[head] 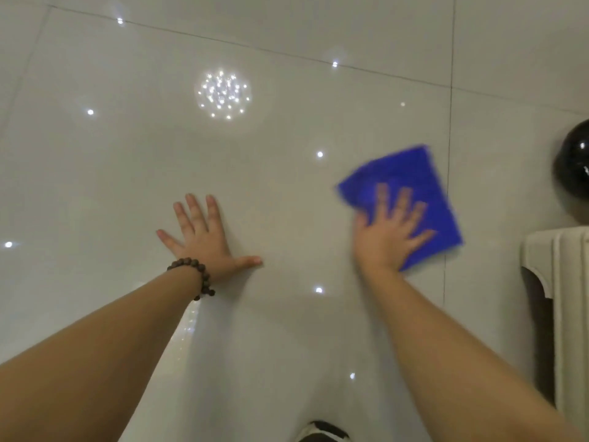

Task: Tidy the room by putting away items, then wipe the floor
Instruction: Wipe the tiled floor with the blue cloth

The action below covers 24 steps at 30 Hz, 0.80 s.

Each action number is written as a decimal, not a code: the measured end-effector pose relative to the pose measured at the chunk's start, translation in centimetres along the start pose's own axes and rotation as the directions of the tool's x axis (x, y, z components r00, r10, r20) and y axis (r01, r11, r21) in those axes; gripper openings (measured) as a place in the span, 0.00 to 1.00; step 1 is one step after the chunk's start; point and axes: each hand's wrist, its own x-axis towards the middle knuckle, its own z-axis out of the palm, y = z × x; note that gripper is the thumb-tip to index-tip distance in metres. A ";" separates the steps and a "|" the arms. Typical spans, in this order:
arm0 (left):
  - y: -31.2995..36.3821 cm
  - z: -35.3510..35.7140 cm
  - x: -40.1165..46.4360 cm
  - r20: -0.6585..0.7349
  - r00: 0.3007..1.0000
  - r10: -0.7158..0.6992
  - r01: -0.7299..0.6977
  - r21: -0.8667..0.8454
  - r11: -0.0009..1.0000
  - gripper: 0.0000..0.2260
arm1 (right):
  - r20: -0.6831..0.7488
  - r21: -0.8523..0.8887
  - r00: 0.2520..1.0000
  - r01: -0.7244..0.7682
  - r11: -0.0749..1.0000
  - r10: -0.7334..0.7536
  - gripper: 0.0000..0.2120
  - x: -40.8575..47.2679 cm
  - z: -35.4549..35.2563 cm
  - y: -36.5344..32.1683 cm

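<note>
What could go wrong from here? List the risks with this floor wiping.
1. The blue cloth under the right hand lies close to the pale ribbed furniture and the black round object; a wide sweep could knock into them.
2. The left hand is pressed flat on the glossy tile floor, apparently bearing weight; it might slip if that patch is wet.
3. The cloth looks motion-blurred, so a quick pass may skip patches.
</note>
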 end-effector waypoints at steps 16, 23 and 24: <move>-4.6 7.2 -7.1 -0.169 0.985 0.021 -0.006 0.089 0.996 0.48 | 0.053 0.033 0.985 -0.169 0.985 0.167 0.29 -6.1 -0.5 3.0; -4.8 6.7 -7.6 -0.145 0.989 0.040 -0.033 0.052 0.998 0.49 | 0.122 -0.036 0.690 0.721 0.692 -0.713 0.31 -12.0 0.5 3.7; -4.8 6.6 -7.7 -0.141 0.989 0.041 -0.033 0.060 0.998 0.48 | 0.108 -0.056 0.828 0.558 0.828 -0.550 0.31 -11.1 0.2 6.3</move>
